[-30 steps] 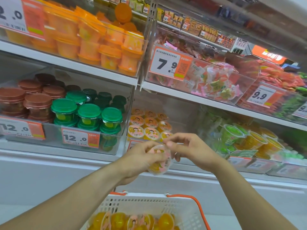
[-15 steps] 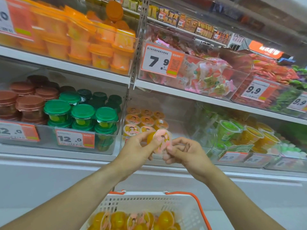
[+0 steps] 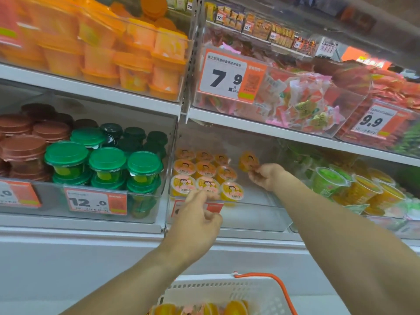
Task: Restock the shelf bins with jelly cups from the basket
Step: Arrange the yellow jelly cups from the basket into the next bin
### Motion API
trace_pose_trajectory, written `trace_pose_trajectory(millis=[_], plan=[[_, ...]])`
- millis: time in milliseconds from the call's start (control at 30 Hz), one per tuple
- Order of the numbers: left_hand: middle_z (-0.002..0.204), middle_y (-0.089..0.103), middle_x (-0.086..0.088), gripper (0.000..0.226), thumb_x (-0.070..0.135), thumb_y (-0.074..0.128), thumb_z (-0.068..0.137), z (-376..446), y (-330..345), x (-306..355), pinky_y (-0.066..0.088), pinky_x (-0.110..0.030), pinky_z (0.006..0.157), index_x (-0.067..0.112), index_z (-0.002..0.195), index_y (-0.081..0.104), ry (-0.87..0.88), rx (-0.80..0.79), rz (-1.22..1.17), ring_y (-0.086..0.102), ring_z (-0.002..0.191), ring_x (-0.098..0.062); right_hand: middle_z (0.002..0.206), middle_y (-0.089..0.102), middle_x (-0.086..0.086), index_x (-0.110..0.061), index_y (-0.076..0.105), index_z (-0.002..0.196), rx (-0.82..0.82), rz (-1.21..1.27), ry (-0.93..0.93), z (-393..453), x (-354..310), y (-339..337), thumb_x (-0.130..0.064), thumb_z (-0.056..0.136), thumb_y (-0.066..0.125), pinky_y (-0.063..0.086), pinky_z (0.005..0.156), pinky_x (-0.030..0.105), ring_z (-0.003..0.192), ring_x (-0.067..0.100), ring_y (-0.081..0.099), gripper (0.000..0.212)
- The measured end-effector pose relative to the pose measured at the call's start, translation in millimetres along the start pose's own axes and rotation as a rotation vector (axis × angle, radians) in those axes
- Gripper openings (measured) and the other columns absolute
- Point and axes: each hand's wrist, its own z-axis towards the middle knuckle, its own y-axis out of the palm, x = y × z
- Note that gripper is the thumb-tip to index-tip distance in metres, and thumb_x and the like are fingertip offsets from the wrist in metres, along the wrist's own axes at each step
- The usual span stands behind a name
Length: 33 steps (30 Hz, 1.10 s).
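- Two bare hands reach into the same clear shelf bin (image 3: 261,223); the right hand (image 3: 267,176) is deeper in, the left hand (image 3: 197,221) at the front wall
- Right hand pinches the rim of an orange jelly cup (image 3: 248,160) between thumb and fingertips, holding it tilted with its printed lid facing outward, above the bare right part of the bin floor
- Left hand has its fingers curled at the front edge of the bin, over the price tag (image 3: 213,208); whether it grips anything I cannot tell
- Just beyond the left hand, rows of matching jelly cups (image 3: 205,170) stand upright, filling the left part of the bin; the held cup is apart from them, to their right
- Below both forearms, a white basket (image 3: 227,292) with an orange handle holds more orange cups
- Left of the bin stand green-lidded cups (image 3: 106,160) behind a 12.0 tag
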Motion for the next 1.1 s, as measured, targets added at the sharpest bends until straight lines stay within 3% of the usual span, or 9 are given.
trace_pose_trajectory(millis=[100, 133, 233, 333, 500, 633, 867, 1000, 1100], plan=[[0.110, 0.052, 0.014, 0.032, 0.016, 0.055, 0.094, 2.6, -0.9, -5.6, 0.043, -0.008, 0.066, 0.038, 0.117, 0.051, 0.022, -0.014, 0.038, 0.055, 0.080, 0.011, 0.066, 0.060, 0.012, 0.001, 0.052, 0.126, 0.072, -0.094, 0.022, 27.8, 10.7, 8.0, 0.004, 0.101, 0.046, 0.042, 0.030, 0.019, 0.041, 0.015, 0.055, 0.026], [0.109, 0.053, 0.014, 0.032, 0.017, 0.055, 0.095, 3.5, -2.5, -7.4, 0.043, -0.008, 0.066, 0.039, 0.117, 0.051, 0.024, -0.031, 0.040, 0.056, 0.080, 0.010, 0.068, 0.061, 0.012, -0.003, 0.052, 0.120, 0.081, -0.100, 0.021, 33.1, 13.0, 10.8, 0.005, 0.101, 0.045, 0.043, 0.030, 0.019, 0.045, 0.015, 0.055, 0.022], [0.105, 0.058, 0.014, 0.033, 0.015, 0.055, 0.094, 7.5, -7.6, -11.6, 0.046, -0.011, 0.066, 0.043, 0.112, 0.051, 0.030, -0.073, 0.002, 0.059, 0.080, 0.004, 0.099, 0.058, 0.013, -0.007, 0.053, 0.112, 0.112, -0.097, -0.005, 45.4, 13.6, 16.8, 0.004, 0.097, 0.050, 0.048, 0.034, 0.019, 0.066, 0.017, 0.052, 0.019], [0.108, 0.057, 0.020, 0.032, 0.016, 0.055, 0.094, 8.8, -8.0, -13.1, 0.049, -0.012, 0.072, 0.045, 0.108, 0.051, 0.046, -0.061, 0.009, 0.060, 0.085, 0.004, 0.105, 0.060, 0.011, -0.008, 0.057, 0.114, 0.125, -0.123, -0.021, 51.6, 13.5, 22.6, -0.004, 0.093, 0.064, 0.052, 0.038, 0.021, 0.069, 0.015, 0.056, 0.022], [0.113, 0.050, 0.034, 0.033, 0.017, 0.054, 0.094, 8.4, -10.3, -12.6, 0.050, -0.017, 0.081, 0.047, 0.108, 0.051, 0.074, -0.081, 0.023, 0.059, 0.094, 0.006, 0.094, 0.062, 0.008, -0.006, 0.059, 0.112, 0.133, -0.134, -0.018, 55.1, 14.3, 23.4, -0.009, 0.088, 0.074, 0.053, 0.041, 0.021, 0.067, 0.015, 0.059, 0.028], [0.111, 0.051, 0.031, 0.033, 0.017, 0.054, 0.093, 7.9, -10.0, -12.1, 0.049, -0.018, 0.081, 0.045, 0.110, 0.051, 0.086, -0.063, 0.030, 0.058, 0.094, 0.007, 0.083, 0.062, 0.008, -0.004, 0.061, 0.112, 0.145, -0.117, -0.007, 55.8, 14.5, 22.8, -0.001, 0.090, 0.070, 0.053, 0.041, 0.021, 0.057, 0.013, 0.056, 0.024], [0.113, 0.047, 0.035, 0.034, 0.016, 0.053, 0.094, 7.4, -10.3, -11.5, 0.047, -0.013, 0.078, 0.046, 0.110, 0.049, 0.113, -0.060, 0.047, 0.056, 0.094, 0.010, 0.082, 0.061, 0.009, -0.005, 0.058, 0.106, 0.149, -0.148, -0.029, 49.5, 13.5, 21.7, -0.001, 0.097, 0.057, 0.054, 0.044, 0.024, 0.059, 0.014, 0.054, 0.010], [0.106, 0.053, 0.027, 0.035, 0.013, 0.054, 0.093, 8.4, -9.2, -14.4, 0.046, -0.010, 0.073, 0.044, 0.111, 0.053, 0.131, -0.043, 0.051, 0.058, 0.089, 0.005, 0.083, 0.058, 0.010, -0.007, 0.058, 0.106, 0.183, -0.310, -0.070, 42.1, 11.5, 20.8, -0.004, 0.100, 0.045, 0.055, 0.065, 0.031, 0.064, 0.020, 0.054, 0.015], [0.116, 0.049, 0.031, 0.038, 0.010, 0.054, 0.092, 6.4, -8.8, -16.6, 0.048, -0.014, 0.076, 0.041, 0.114, 0.056, 0.195, -0.061, 0.087, 0.060, 0.091, 0.001, 0.082, 0.059, 0.014, -0.006, 0.063, 0.104, 0.243, -0.713, -0.205, 24.6, 3.8, 14.1, -0.015, 0.102, 0.037, 0.050, 0.076, 0.035, 0.078, 0.031, 0.063, 0.027]])
